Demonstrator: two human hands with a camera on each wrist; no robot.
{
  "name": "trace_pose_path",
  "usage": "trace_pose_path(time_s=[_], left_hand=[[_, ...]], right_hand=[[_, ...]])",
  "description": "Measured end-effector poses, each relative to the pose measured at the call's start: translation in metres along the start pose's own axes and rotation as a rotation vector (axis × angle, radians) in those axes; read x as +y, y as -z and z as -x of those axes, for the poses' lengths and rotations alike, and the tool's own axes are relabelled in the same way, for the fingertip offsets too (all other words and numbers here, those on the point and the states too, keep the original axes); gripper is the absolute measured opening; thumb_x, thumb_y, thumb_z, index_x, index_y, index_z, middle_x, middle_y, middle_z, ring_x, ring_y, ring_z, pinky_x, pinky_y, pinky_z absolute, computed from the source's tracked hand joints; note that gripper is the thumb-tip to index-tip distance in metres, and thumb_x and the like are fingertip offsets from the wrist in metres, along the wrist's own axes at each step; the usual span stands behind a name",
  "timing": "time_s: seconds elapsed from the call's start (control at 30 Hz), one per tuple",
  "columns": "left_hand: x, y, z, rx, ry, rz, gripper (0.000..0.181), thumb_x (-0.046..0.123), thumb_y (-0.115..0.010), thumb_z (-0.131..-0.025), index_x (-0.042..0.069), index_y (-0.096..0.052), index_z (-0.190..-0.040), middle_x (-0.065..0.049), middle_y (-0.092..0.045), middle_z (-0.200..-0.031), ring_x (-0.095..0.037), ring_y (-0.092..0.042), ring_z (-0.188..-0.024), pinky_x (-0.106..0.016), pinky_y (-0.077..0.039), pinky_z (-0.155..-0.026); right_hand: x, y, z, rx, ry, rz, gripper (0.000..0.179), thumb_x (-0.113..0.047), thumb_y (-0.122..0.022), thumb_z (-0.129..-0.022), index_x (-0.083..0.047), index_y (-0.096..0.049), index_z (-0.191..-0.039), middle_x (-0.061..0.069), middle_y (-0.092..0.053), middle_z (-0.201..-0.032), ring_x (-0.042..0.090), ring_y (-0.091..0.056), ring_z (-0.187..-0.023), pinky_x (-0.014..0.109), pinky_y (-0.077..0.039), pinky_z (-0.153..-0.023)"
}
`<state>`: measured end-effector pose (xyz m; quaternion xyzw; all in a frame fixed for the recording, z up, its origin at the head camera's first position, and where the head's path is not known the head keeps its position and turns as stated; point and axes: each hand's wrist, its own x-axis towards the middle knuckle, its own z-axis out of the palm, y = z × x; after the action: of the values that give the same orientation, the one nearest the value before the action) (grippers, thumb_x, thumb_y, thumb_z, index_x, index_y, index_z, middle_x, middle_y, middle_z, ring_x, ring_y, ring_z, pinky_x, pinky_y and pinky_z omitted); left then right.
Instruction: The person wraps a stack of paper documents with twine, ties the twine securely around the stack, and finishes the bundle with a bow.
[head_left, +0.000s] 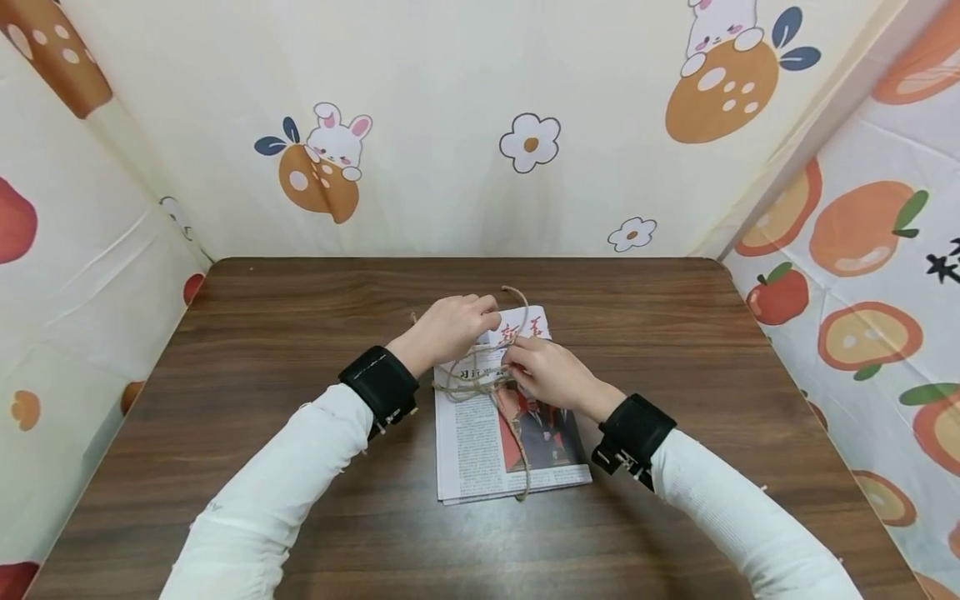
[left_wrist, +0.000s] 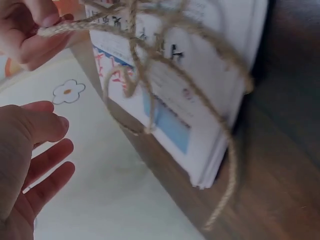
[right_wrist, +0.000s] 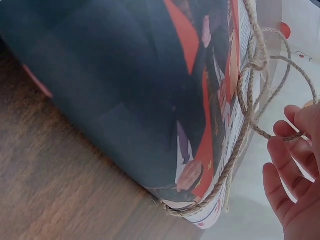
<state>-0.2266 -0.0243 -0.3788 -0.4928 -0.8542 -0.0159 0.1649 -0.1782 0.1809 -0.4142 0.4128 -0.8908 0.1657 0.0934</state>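
A bundle of folded newspapers (head_left: pixel 472 467) lies on the table, with rough brown twine (head_left: pixel 522 454) wrapped around and across it. Over the upper part of the bundle, my left hand (head_left: pixel 452 327) hovers near the twine. Its thumb and fingers stand apart with nothing between them in the left wrist view. My right hand (head_left: pixel 552 372) pinches a length of twine between thumb and fingers, right of the crossing strands. The right wrist view shows a twine loop (right_wrist: pixel 295 67) running from the crossing to those fingers. One loose end (left_wrist: pixel 215 215) hangs past the paper's edge.
The brown wood-grain table (head_left: pixel 300 517) extends around the bundle on all sides. Behind it stands a pale curtain (head_left: pixel 442 83) printed with rabbits and flowers. A fruit-patterned sheet (head_left: pixel 862 283) borders the right side. Black bands (head_left: pixel 380 387) circle both wrists over white sleeves.
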Motion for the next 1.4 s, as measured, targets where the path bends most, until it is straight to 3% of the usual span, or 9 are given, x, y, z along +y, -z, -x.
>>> trace_pose_path(time_s=[0.2, 0.33, 0.47, 0.7, 0.9, 1.13, 1.4], left_hand=[[-0.006, -0.004, 0.019, -0.002, 0.117, 0.040, 0.013, 0.002, -0.063, -0.082, 0.011, -0.066, -0.091, -0.004, -0.062, -0.089, -0.019, -0.059, -0.079, -0.029, -0.049, -0.067], [-0.009, -0.007, 0.033, -0.022, 0.213, 0.096, 0.012, 0.001, -0.066, -0.078, 0.010, -0.067, -0.086, -0.003, -0.062, -0.084, -0.021, -0.059, -0.076, -0.031, -0.049, -0.062], [-0.008, -0.013, 0.048, -0.030, 0.270, 0.175, 0.010, 0.000, -0.064, -0.077, 0.009, -0.066, -0.082, -0.004, -0.061, -0.079, -0.019, -0.059, -0.072, -0.032, -0.048, -0.059], [-0.001, -0.023, 0.065, -0.126, 0.357, 0.320, 0.007, 0.005, -0.062, -0.081, 0.010, -0.067, -0.084, -0.001, -0.060, -0.081, -0.016, -0.058, -0.071, -0.032, -0.048, -0.061], [0.002, -0.032, 0.072, -0.152, 0.374, 0.326, 0.007, 0.009, -0.064, -0.081, 0.015, -0.066, -0.084, 0.001, -0.057, -0.082, -0.014, -0.055, -0.072, -0.030, -0.046, -0.063], [0.005, -0.035, 0.076, -0.079, 0.358, 0.256, 0.010, 0.009, -0.065, -0.080, 0.016, -0.061, -0.073, 0.002, -0.054, -0.075, -0.015, -0.051, -0.067, -0.030, -0.043, -0.060], [0.007, -0.034, 0.083, -0.072, 0.435, 0.295, 0.008, 0.012, -0.064, -0.081, 0.016, -0.061, -0.075, 0.005, -0.056, -0.071, -0.011, -0.051, -0.063, -0.028, -0.043, -0.056]], right_hand=[[0.002, -0.001, -0.001, 0.025, -0.016, 0.010, 0.004, -0.011, -0.062, -0.085, -0.013, -0.062, -0.089, -0.003, -0.056, -0.084, 0.008, -0.050, -0.069, 0.026, -0.044, -0.062], [0.003, -0.003, -0.003, 0.051, -0.022, 0.018, 0.005, -0.011, -0.061, -0.085, -0.013, -0.062, -0.090, -0.002, -0.056, -0.085, 0.009, -0.050, -0.070, 0.028, -0.043, -0.063], [0.003, -0.004, -0.005, 0.075, -0.039, 0.030, 0.006, -0.011, -0.062, -0.085, -0.013, -0.062, -0.090, -0.002, -0.058, -0.085, 0.010, -0.051, -0.071, 0.029, -0.044, -0.063], [0.003, -0.002, -0.013, 0.097, -0.101, 0.049, 0.006, -0.012, -0.061, -0.086, -0.012, -0.063, -0.092, -0.001, -0.057, -0.085, 0.010, -0.052, -0.071, 0.028, -0.045, -0.062], [0.005, -0.002, -0.020, 0.070, -0.152, 0.048, 0.006, -0.012, -0.060, -0.086, -0.012, -0.062, -0.091, 0.000, -0.058, -0.084, 0.010, -0.052, -0.070, 0.027, -0.045, -0.061], [0.006, -0.003, -0.026, 0.061, -0.164, 0.063, 0.006, -0.010, -0.061, -0.085, -0.011, -0.063, -0.090, 0.001, -0.057, -0.082, 0.011, -0.051, -0.068, 0.027, -0.043, -0.057], [0.006, -0.007, -0.028, 0.081, -0.158, 0.064, 0.010, -0.009, -0.061, -0.085, -0.009, -0.063, -0.095, 0.003, -0.059, -0.085, 0.013, -0.055, -0.072, 0.028, -0.045, -0.059]])
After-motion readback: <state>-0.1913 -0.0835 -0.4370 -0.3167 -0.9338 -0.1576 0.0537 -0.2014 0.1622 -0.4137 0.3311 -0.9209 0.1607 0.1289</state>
